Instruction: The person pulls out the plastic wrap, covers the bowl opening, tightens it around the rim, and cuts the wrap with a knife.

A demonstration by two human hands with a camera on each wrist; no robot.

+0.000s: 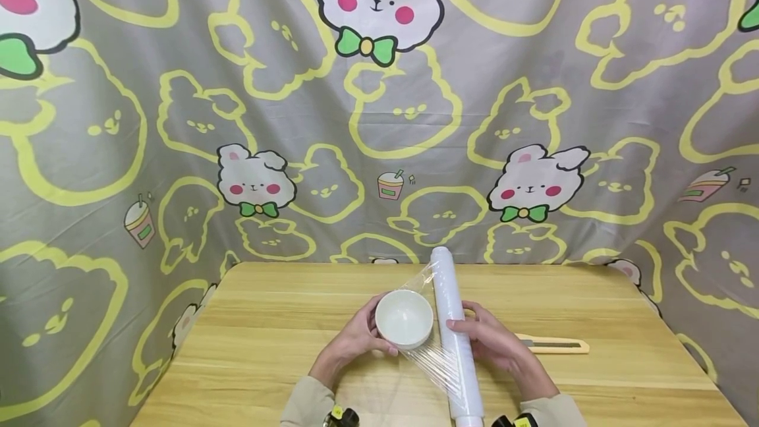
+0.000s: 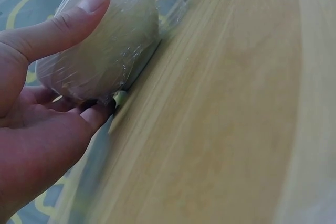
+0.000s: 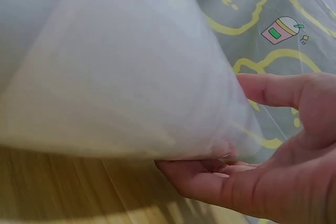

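A small white bowl (image 1: 404, 319) is held by my left hand (image 1: 358, 333), thumb on the near side and fingers round its left and underside. Clear plastic wrap (image 1: 435, 366) stretches from the bowl to a long roll of cling film (image 1: 455, 341). In the left wrist view, wrinkled film clings to the bowl's outside (image 2: 105, 51). My right hand (image 1: 495, 340) grips the roll at its middle, with the thumb on top and the fingers round the right side. The roll (image 3: 126, 72) fills much of the right wrist view.
A yellow utility knife (image 1: 554, 345) lies on the wooden table (image 1: 249, 348), right of my right hand and partly behind the wrist. A grey curtain (image 1: 320, 117) with rabbit prints hangs behind the table and along its sides.
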